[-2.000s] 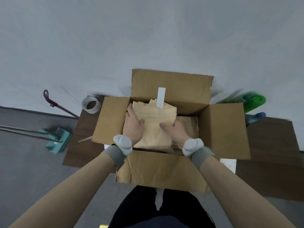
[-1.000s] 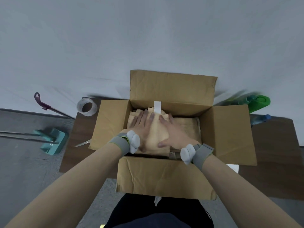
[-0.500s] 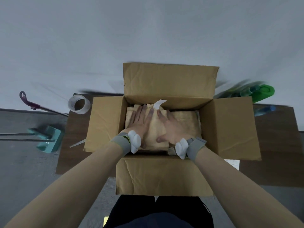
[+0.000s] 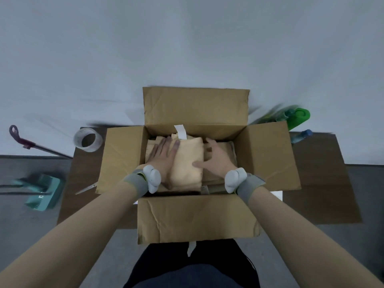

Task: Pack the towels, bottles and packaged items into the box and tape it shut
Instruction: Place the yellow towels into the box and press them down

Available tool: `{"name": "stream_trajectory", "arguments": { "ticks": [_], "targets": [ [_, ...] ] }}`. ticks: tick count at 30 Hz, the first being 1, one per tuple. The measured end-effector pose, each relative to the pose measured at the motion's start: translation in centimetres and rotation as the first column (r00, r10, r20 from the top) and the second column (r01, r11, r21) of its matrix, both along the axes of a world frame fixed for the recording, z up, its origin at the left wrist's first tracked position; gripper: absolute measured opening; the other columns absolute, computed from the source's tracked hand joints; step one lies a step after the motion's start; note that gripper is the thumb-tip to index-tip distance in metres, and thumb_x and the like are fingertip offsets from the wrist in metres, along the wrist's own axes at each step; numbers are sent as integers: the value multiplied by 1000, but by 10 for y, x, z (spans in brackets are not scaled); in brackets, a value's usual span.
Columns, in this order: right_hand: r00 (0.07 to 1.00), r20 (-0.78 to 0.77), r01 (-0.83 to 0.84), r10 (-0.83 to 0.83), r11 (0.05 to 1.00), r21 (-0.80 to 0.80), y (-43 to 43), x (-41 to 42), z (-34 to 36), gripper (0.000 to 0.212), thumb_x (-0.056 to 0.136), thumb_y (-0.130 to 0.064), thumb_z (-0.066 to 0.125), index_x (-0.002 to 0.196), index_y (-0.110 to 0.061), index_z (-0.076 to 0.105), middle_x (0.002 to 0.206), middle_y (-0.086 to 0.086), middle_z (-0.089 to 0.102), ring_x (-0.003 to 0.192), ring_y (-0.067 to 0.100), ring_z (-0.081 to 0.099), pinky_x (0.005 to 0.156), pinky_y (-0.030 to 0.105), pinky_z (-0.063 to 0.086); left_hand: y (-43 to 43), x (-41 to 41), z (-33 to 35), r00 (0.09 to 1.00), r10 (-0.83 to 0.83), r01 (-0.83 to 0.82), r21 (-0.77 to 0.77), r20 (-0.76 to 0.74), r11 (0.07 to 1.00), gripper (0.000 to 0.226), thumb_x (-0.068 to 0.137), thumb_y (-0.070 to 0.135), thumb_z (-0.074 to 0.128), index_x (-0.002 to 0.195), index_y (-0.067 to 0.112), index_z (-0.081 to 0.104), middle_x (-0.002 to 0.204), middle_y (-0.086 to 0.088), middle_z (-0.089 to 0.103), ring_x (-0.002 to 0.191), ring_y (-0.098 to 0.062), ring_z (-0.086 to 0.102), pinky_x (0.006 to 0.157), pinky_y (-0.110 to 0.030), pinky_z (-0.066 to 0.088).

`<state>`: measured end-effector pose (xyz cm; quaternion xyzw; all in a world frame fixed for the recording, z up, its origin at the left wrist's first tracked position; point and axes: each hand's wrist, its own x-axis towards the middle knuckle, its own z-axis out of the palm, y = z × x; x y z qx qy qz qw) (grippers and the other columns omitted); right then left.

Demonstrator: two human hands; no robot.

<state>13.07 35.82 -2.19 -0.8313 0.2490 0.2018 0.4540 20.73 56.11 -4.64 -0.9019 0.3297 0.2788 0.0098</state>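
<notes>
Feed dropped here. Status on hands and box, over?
Left hand flat on towels; right hand at top one's edge, grip unclear. Box open, flaps out. Bottles outside, right of box. Tape untouched, left.
</notes>
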Motion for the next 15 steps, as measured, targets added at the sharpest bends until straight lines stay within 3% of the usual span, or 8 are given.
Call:
{"name": "stream_trajectory", "arguments": {
  "ticks": [2,4,6,10,15],
  "targets": [
    [997,-10,70,-70,997,12,-4,-3,2,65,83,-28,87,138,-10,58,134,9,66,126,29,62,106,45,51,2,2,6,1000,-8,7,-35,-16,999,162,53,50,96,156,17,-26,165,-13,-25,154,-31,-18,127,-41,-2],
    [994,-43,98,-96,994,43,1,-6,5,36,85,-30,86,109,-10,69,114,11,75,108,29,71,99,48,56,6,1,14,1000,-10,8,-59,-30,998,161,53,49,96,157,17,-23,165,-13,-23,155,-31,-16,127,-42,-1],
    [990,-91,114,-108,992,61,8,-5,4,34,83,-36,87,97,-12,66,111,12,75,102,28,71,97,48,58,8,2,20,999,-20,17,-74,-39,997,161,53,48,97,158,17,-21,166,-12,-19,155,-32,-13,127,-45,2],
    [976,-171,140,-133,990,26,23,-6,3,66,80,-45,87,121,-1,59,121,11,67,113,28,65,100,48,55,11,-2,32,999,-25,21,-109,-35,994,159,50,45,99,159,15,-13,166,-13,-9,156,-33,-4,125,-49,14],
    [974,-142,180,-174,983,30,28,-10,9,56,80,-45,88,108,-6,59,109,7,67,102,24,65,94,44,57,14,-3,38,996,7,-21,-154,-89,988,152,53,44,98,159,15,-7,165,-11,-3,155,-31,-1,123,-51,21]
  ]
}}
